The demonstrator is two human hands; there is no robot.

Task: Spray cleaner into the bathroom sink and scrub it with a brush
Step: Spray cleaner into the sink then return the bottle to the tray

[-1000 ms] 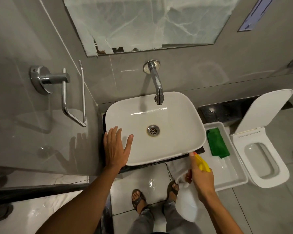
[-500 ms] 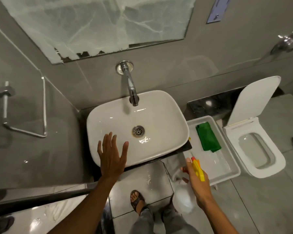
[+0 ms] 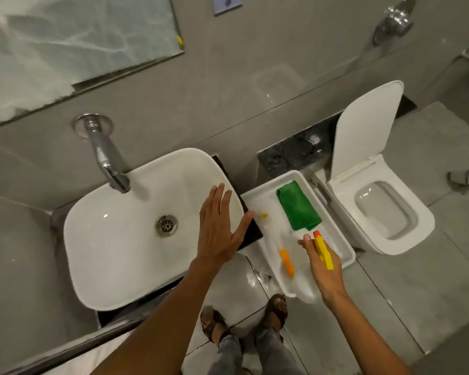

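Hiding the spray bottle (image 3: 324, 253), the right hand (image 3: 322, 269) grips it.

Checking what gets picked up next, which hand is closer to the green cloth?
Right. The right hand sits just below the green cloth; the left hand is farther, over the sink.

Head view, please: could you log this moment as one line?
right hand: holds spray bottle over tray | left hand: open over sink
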